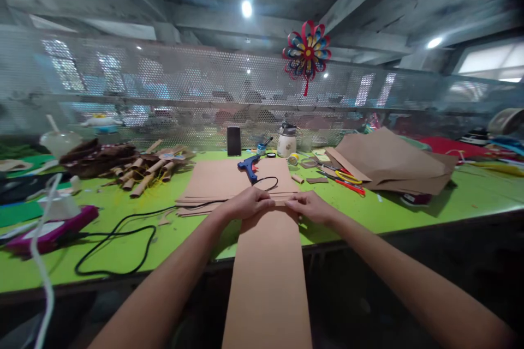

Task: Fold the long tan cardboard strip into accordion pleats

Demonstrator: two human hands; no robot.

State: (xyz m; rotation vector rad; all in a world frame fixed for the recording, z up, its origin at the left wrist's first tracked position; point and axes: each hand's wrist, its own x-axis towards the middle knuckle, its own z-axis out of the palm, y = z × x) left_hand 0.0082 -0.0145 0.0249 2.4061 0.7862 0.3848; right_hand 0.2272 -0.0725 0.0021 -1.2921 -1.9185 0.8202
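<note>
Closest to you, filling the bottom centre of the frame, is the brown card strip (pixel 268 283). It runs from the lower edge of the picture up over the front lip of the green counter (pixel 409 212), and its far end lies just in front of a stack of brown sheets (pixel 221 180) at mid-frame. It looks light and fairly stiff, more board than paper. It should hold flat along its length, but it would likely crease if bent hard and sag where it overhangs unsupported. The far end, taken near both corners, seems the best place to hold it. Your left hand (pixel 249 204) and right hand (pixel 309 207) are there now, side by side and nearly touching at the tips, fingers closed down on that end of the strip. Both forearms reach in from the lower corners, stretched almost straight, wrists low and palms down. Just above the hands a blue glue gun (pixel 248 166) rests on the stack, and its black cord (pixel 118 245) loops away to the lower left. Scissors (pixel 347 181) lie to the right of centre.
</note>
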